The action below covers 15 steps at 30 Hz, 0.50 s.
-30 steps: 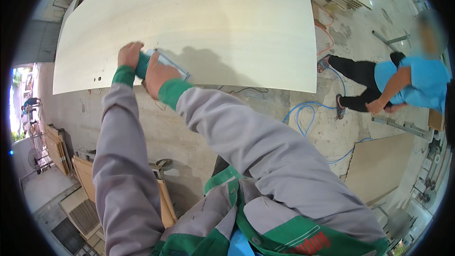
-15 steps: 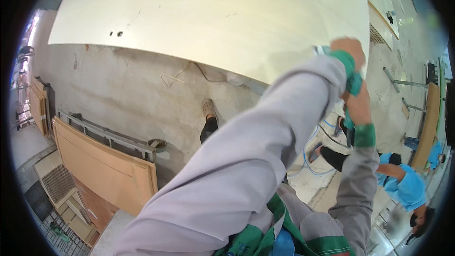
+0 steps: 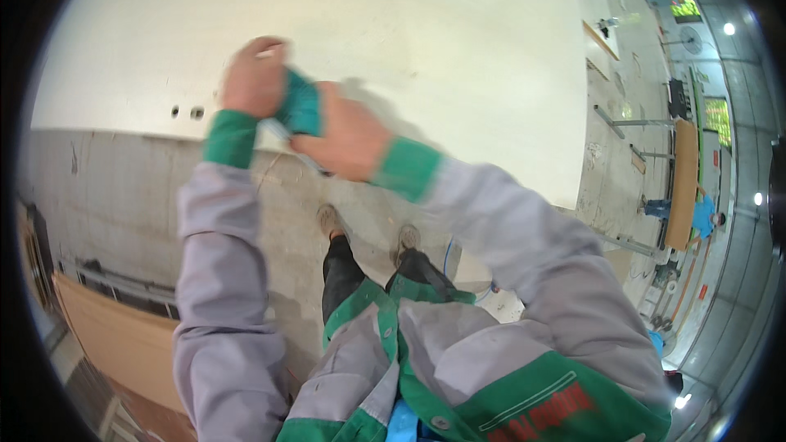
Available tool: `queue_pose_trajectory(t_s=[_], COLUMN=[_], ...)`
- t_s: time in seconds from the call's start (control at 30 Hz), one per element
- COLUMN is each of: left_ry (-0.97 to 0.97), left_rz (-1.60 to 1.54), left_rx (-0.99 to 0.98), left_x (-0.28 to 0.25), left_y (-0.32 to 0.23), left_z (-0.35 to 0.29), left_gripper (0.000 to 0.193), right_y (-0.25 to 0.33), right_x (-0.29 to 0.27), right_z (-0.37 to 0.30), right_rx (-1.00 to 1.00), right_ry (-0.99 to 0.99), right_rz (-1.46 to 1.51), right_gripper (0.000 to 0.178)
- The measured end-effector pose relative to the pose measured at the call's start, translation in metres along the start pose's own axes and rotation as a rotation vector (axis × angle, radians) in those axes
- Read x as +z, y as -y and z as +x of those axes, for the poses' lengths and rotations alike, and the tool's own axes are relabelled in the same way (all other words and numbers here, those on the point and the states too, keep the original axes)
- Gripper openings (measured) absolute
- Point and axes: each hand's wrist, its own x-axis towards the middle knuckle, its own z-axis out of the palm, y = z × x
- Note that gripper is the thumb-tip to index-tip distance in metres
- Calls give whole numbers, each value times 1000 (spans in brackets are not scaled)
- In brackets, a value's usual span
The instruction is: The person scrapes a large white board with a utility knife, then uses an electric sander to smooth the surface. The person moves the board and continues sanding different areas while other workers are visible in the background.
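A large white panel (image 3: pixel 458 57) lies flat in front of me, with two small dark holes (image 3: pixel 186 112) near its front left edge. Over that front edge, to the right of the holes, both my hands grip a teal tool (image 3: pixel 303 105). My left hand (image 3: pixel 255 78) is closed at its left end, blurred by motion. From the right, my right hand (image 3: pixel 348 131) wraps round it. A greyish part shows below the teal body, past the panel's edge. The fingers cover much of the tool, and its exact kind cannot be made out.
Brown boards (image 3: pixel 123 344) lean on a metal frame at lower left. A blue hose (image 3: pixel 448 255) runs by my right foot. To the right, a brown board (image 3: pixel 682 184) rests on metal stands, with a person in blue (image 3: pixel 704 214) beside it.
Both hands have swept from the panel's right end to its left part, carrying the teal tool. My arms no longer cross, and my view has shifted.
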Motion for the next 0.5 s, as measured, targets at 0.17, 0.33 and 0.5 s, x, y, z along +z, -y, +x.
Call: queue_pose_trajectory(t_s=[0.17, 0.33, 0.5], left_ry=[-160, 25, 265], left_rz=[-17, -75, -81], left_rx=[-175, 69, 106], left_x=[-63, 40, 177], left_y=[31, -19, -129], left_z=[104, 157, 78], left_gripper=[45, 43, 35], right_y=[69, 9, -87], right_x=[-4, -51, -82], right_z=[85, 61, -46], right_rx=[-108, -14, 191], right_ry=[-113, -284, -429], right_rz=[-70, -73, -69], right_gripper=[87, 80, 81])
